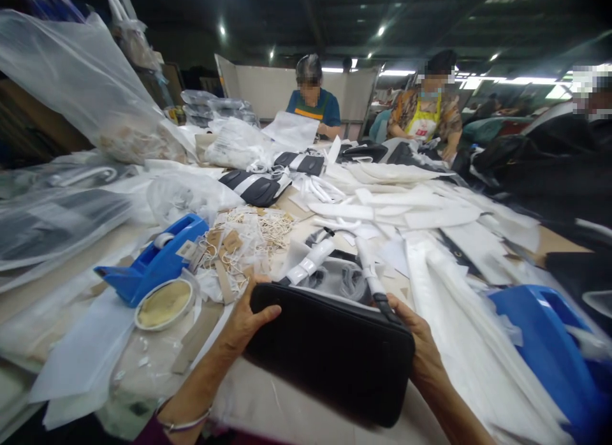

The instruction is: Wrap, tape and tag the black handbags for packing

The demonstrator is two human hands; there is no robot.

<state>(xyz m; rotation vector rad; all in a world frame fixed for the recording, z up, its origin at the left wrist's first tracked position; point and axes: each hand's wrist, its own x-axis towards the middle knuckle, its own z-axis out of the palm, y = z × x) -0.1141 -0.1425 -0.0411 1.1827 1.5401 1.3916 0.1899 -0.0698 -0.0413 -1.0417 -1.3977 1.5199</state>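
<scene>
A black handbag (pixel 329 349) is tilted between my two hands, low in the middle of the head view. Its handles are wrapped in white material, and clear plastic shows in its opening. My left hand (pixel 251 314) grips the bag's left end, thumb on the black front panel and fingers out of sight behind. At the right end, my right hand (pixel 415 333) is closed around the side, its fingers partly hidden. Left of the bag lie paper tags with cream strings (pixel 234 241). A round white tub (pixel 165 305) with a yellowish content sits beside them.
A blue tape dispenser (pixel 157 254) stands at left, another blue dispenser (pixel 549 336) at right. White foam sheets (pixel 411 203) cover much of the table's right side. Wrapped black bags (pixel 255 187) lie farther back. Two people work across the table; another is at far right.
</scene>
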